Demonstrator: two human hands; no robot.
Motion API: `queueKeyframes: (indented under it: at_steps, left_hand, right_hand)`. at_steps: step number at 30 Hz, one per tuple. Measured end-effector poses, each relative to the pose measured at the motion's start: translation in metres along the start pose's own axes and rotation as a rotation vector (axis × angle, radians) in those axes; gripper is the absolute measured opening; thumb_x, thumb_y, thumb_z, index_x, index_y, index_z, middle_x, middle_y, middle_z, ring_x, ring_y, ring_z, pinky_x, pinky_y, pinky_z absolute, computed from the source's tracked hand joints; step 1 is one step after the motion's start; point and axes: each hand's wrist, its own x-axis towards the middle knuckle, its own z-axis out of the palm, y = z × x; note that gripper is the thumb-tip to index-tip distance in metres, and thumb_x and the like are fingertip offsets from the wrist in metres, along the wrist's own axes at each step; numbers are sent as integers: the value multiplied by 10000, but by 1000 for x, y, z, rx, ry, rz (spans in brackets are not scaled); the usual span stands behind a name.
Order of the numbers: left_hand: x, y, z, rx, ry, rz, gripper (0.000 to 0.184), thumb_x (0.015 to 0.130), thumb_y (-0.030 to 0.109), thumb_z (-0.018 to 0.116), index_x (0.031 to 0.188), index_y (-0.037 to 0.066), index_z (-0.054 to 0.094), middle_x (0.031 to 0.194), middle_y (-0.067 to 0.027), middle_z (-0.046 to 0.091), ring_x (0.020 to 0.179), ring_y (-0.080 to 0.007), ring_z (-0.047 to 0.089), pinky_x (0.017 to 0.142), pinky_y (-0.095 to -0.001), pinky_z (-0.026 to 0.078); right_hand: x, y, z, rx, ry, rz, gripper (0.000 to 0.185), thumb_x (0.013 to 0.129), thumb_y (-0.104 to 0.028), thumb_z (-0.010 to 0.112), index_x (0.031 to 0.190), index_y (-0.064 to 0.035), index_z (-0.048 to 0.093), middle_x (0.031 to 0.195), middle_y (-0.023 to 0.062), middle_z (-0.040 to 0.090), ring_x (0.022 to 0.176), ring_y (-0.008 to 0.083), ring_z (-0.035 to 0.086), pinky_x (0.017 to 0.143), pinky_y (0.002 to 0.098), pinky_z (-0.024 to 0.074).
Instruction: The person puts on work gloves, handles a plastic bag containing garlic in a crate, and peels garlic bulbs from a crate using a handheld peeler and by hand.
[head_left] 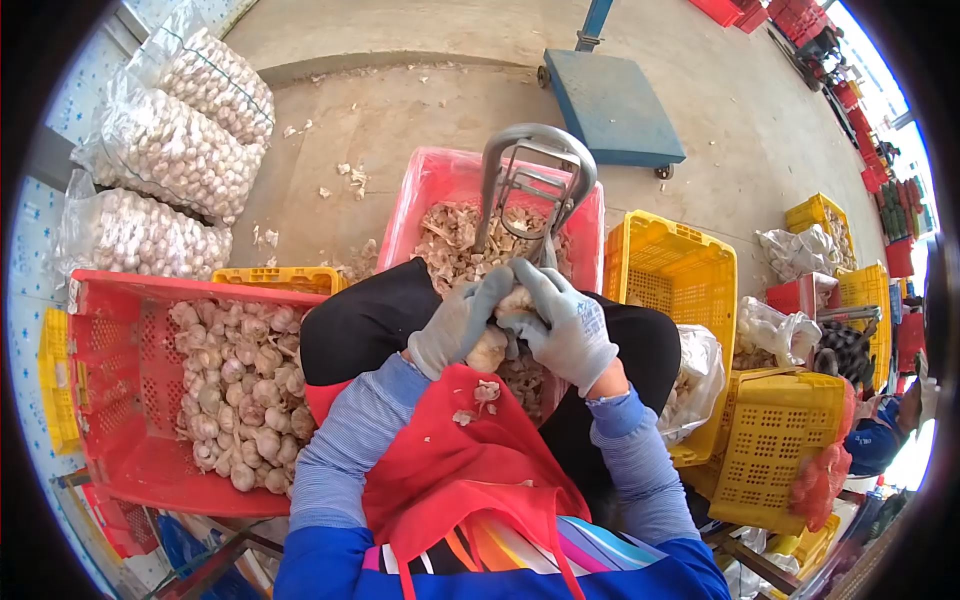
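In the head view, a left hand point(452, 326) in a pale grey work glove and a right hand point(568, 322) in a matching glove met above the person's lap, both grasping garlic. One whitish, round garlic bulb point(487, 350) sat low against the left glove, and another papery garlic bulb point(516, 299) was pinched between the two sets of fingers — which hand bore more of it could not be told.

Just beyond them, a curved grey metal frame point(540, 133) rose from a pink plastic crate point(399, 225) strewn with dry, tan garlic skins point(448, 235). Loose flakes lay on the red cloth apron point(462, 432) below the hands.

To the left, a red perforated plastic crate point(112, 400) held a heap of whole pale bulbs point(240, 390) — behind it stood clear sacks point(180, 130) packed with more. A yellow plastic crate point(715, 300) stood to the right, and a blue platform scale point(615, 105) rested on the concrete floor point(400, 110) ahead.
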Motion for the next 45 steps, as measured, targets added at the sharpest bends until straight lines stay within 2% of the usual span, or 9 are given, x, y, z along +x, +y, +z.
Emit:
queueKeyframes:
  at_steps: [6, 13, 16, 20, 23, 24, 28, 39, 45]
  left_hand:
    - [-2, 4, -14, 146, 238, 184, 437, 986, 205, 674, 1343, -26, 576, 1126, -91, 683, 905, -97, 649, 786, -276, 524]
    - [-2, 9, -3, 656, -4, 570, 818, 767, 146, 857, 1465, -25, 465, 1324, -149, 627, 1083, -181, 656, 944, -313, 518]
    - [-6, 0, 2, 243, -14, 349, 736, 860, 269, 799, 1446, -29, 470, 1273, -120, 640, 1127, -190, 630, 968, -329, 506]
    - [5, -2, -5, -57, -19, 210, 657, 927, 402, 722, 1387, -17, 511, 1188, -79, 646, 1024, -151, 633, 916, -300, 509]
    - [22, -11, -12, 20, 109, 267, 598, 916, 386, 761, 1309, 3, 523, 1120, -70, 632, 937, -138, 629, 839, -294, 535]
    - [30, -17, -15, -5, 101, 292, 618, 911, 388, 761, 1320, -4, 514, 1111, -77, 636, 834, -155, 657, 763, -299, 557]
    - [26, 2, -3, -145, 54, 208, 619, 919, 369, 743, 1356, 3, 500, 1078, -87, 643, 764, -164, 670, 698, -292, 559]
    - [33, 14, 2, -301, 6, -4, 400, 971, 326, 698, 1217, 24, 608, 1000, -55, 641, 737, -133, 670, 651, -266, 544]
    - [30, 3, -10, -442, -28, -12, 670, 1012, 599, 492, 1186, -35, 617, 851, -171, 705, 696, -230, 701, 637, -342, 581]
  right_hand:
    - [-17, -5, 10, 949, 152, 460, 468, 975, -167, 688, 1392, 7, 567, 1101, 24, 654, 776, 27, 569, 637, 184, 487]
    - [-26, 12, 42, 638, 336, 299, 368, 999, -86, 596, 1352, 17, 606, 1025, 86, 726, 785, 142, 674, 748, 280, 549]
    - [-26, 2, 20, 417, 242, 356, 337, 952, 12, 593, 1283, 3, 654, 893, 156, 736, 744, 146, 691, 723, 306, 552]
    - [-32, 20, 17, 88, 520, 35, 446, 935, 22, 598, 1380, 8, 563, 1318, 230, 619, 1088, 247, 668, 923, 338, 525]
    - [-42, 36, 55, 375, 294, 289, 546, 952, -22, 600, 1471, 14, 435, 1350, 236, 583, 1140, 266, 643, 978, 356, 509]
    - [-44, 45, 56, 59, 309, 133, 554, 1001, -111, 582, 1501, 2, 372, 1125, 177, 656, 951, 207, 676, 847, 326, 553]
    - [-42, -21, 3, 826, 69, 585, 466, 1063, -238, 517, 1470, -34, 416, 794, 26, 590, 570, 70, 549, 519, 227, 464]
    - [-38, -44, -5, 741, 103, 663, 384, 1082, -247, 467, 1409, -46, 468, 757, 25, 604, 498, 70, 530, 466, 214, 445]
    - [-36, -48, -20, 773, 14, 712, 461, 1060, -237, 508, 1470, -52, 407, 786, 36, 588, 566, 82, 545, 503, 245, 480]
